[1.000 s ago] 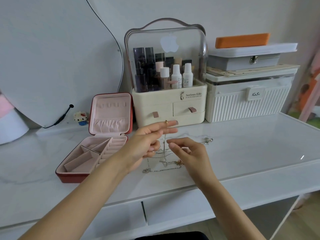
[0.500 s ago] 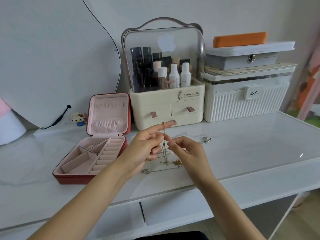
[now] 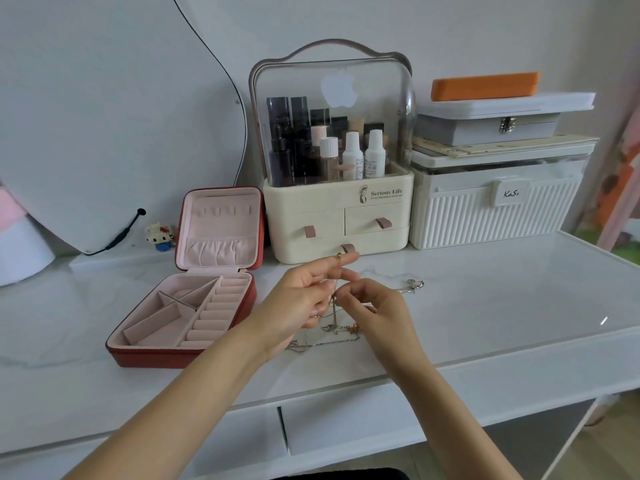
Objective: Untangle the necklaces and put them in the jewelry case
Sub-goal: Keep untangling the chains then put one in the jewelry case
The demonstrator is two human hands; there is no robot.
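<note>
Here, in the head view, both hands meet above the middle of the white marble-patterned desk (image 3: pixel 485 306), a little back from its front edge. The left hand (image 3: pixel 304 299) is raised with its index finger straight, a gold ring on it, while its thumb and other fingers pinch the upper part of a thin chain. The right hand (image 3: pixel 377 306), fingers curled, pinches the same strands just beside the left fingertips. The tangled necklaces (image 3: pixel 332 330) hang from this double pinch; their lower loops rest on the desk between the two wrists. A further silver pendant piece (image 3: pixel 414 285) lies on the desk just right of the right hand; whether it joins the tangle cannot be told. The jewelry case (image 3: pixel 187 327), red outside and pink inside, stands open toward the left side of the desk, lid upright, its compartments and ring rolls exposed. Along the back edge stand a cream cosmetics organizer (image 3: pixel 339 216) with clear dome and a white ribbed storage box (image 3: pixel 495 209) bearing stacked flat boxes.
</note>
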